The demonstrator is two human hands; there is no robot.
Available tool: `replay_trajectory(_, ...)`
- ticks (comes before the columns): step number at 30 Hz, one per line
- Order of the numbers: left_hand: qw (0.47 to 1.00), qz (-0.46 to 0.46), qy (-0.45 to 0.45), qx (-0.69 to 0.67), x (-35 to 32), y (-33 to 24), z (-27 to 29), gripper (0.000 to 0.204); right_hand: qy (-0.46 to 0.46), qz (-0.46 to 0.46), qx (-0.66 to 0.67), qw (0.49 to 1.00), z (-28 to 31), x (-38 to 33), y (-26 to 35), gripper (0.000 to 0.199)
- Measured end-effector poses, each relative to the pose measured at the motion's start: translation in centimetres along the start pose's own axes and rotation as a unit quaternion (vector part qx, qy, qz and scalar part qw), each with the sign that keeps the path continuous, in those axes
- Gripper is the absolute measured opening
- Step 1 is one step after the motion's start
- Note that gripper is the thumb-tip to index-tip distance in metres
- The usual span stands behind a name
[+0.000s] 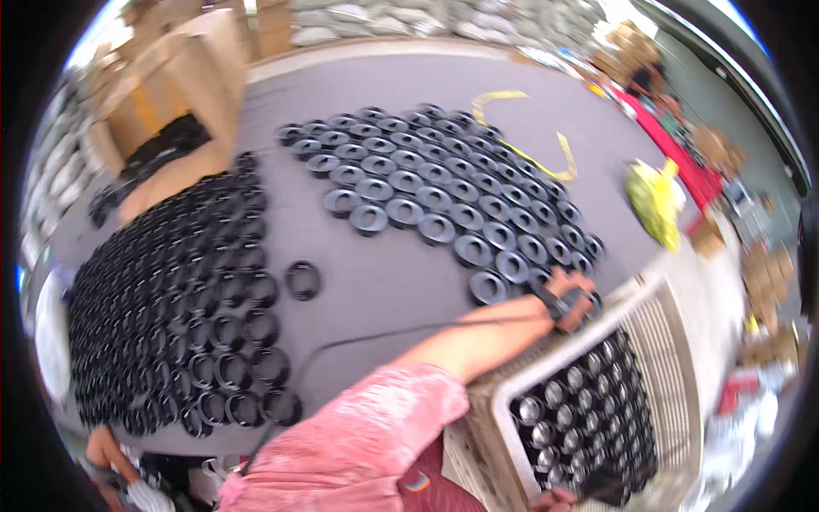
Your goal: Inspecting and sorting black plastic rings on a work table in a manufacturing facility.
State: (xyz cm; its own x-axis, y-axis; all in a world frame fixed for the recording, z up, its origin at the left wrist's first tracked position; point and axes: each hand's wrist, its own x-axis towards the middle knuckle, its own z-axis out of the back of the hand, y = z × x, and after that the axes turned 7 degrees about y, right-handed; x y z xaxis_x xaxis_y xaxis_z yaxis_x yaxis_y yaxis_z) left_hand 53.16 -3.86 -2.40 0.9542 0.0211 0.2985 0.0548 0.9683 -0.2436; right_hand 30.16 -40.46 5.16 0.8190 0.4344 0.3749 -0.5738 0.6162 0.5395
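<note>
At the lower edge the right hand (554, 500) shows only in part, fingers bent beside a dark, blurred object (604, 486); I cannot tell whether it grips that object. Close by, a dark red garment (439, 474) bears a small multicoloured mark, too small to read. A pink, mottled sleeve (367, 418) covers the left upper arm, and a thin black cable (409, 330) runs across the forearm toward a black wrist device (554, 305).

Right of the arm stands a beige plastic crate (674, 375) with slatted walls, filled with rows of round black pieces with shiny tops (589, 401). Just beyond the crate's near corner, the left hand (572, 293) is lowered over the closest end of a block of flat, dark grey-blue rings (452, 193). Its fingers look partly spread; blur hides whether they have closed on a ring.

The rings lie in slanting rows on a grey-purple table (384, 286). To the left are densely packed glossy black hoops (196, 290), one lone black hoop (291, 281) lying apart, and another person's arm (107, 450) at the table's edge. Farther off lie a yellow strip (569, 162), its markings unreadable, a yellow plastic bag (655, 203), an open cardboard box (196, 68) and stacked pale sacks (375, 19).
</note>
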Motion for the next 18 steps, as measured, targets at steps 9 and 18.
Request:
replay_trajectory(9, 0.994, 0.004, 0.111, 0.002, -7.9, 2.4, 7.1, 0.047, 0.017, -0.120, 0.306, 0.944, -1.0, 0.2, 0.8, 0.047)
replay_trajectory(18, 0.991, 0.042, 0.125, 0.011, -16.0, 3.9, 11.6, 0.045, 0.066, -0.081, 0.245, 0.964, 0.1, 1.8, 3.0, 0.046)
